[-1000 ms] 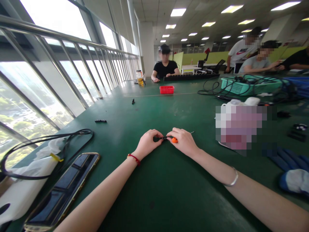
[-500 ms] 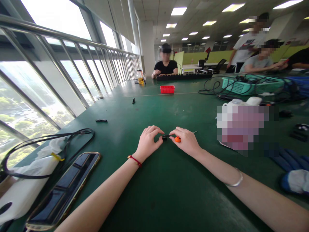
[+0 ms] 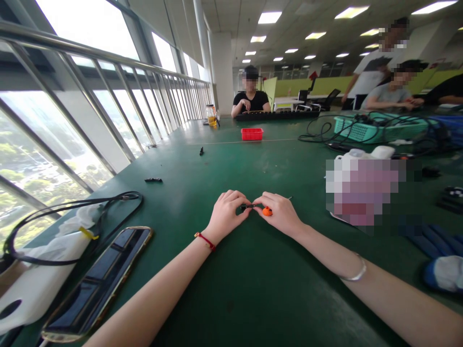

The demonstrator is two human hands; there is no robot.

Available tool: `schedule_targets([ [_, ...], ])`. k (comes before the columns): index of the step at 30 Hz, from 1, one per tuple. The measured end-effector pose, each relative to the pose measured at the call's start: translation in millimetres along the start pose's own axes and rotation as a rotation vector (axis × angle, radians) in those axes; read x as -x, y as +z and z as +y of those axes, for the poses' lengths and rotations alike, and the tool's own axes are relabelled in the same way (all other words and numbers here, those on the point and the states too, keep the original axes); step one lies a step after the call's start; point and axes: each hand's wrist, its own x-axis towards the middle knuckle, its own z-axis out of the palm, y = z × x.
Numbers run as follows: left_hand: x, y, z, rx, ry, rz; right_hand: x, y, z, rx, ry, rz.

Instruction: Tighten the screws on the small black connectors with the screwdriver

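Observation:
Over the green table (image 3: 231,289), my left hand (image 3: 227,211) pinches a small black part (image 3: 246,206) between thumb and fingers. The fingertips of my right hand (image 3: 281,214) meet it at the part's right end, and the two hands nearly touch. Tucked in my right hand is an orange-handled screwdriver (image 3: 267,211). Its thin shaft pokes out behind the knuckles, pointing away to the right. Fingers cover much of the black part, so its exact kind cannot be made out.
Two small black pieces (image 3: 154,180) (image 3: 201,151) lie left and ahead. A red bin (image 3: 252,134) stands farther off. At left are a phone (image 3: 101,284) and black cable (image 3: 72,205); at right, a teal basket (image 3: 383,129) and gloves (image 3: 446,272). A person (image 3: 251,99) sits opposite.
My left hand has shifted slightly right, closing the gap to my right fingertips. The black part now sits deeper between my left fingers. My right hand has barely moved.

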Motion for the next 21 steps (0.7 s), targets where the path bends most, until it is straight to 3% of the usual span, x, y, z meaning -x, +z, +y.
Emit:
schedule_targets([
  [4, 0.0, -0.6, -2.7, 0.021, -0.039, 0.031, 1.0, -3.3, -0.4, -0.011, -0.031, 0.08],
  [7, 0.4, -0.2, -4.8, 0.058, -0.104, 0.048, 2.2, -6.7, 2.2, -0.021, -0.066, 0.255],
  [10, 1.0, 2.1, -5.4, 0.074, -0.113, -0.014, 3.3, -9.2, 6.6, -0.033, -0.115, 0.458],
  [13, 1.7, 4.9, -5.6, 0.053, -0.079, -0.086, 4.3, -10.0, 9.2, -0.026, -0.11, 0.552],
  [16, 2.3, 5.8, -5.9, 0.033, -0.066, -0.116, 5.0, -9.2, 9.7, 0.015, -0.006, 0.514],
  [21, 2.9, 5.5, -6.7, 0.023, -0.078, -0.125, 3.8, -6.4, 14.0, 0.009, 0.242, 0.209],
])
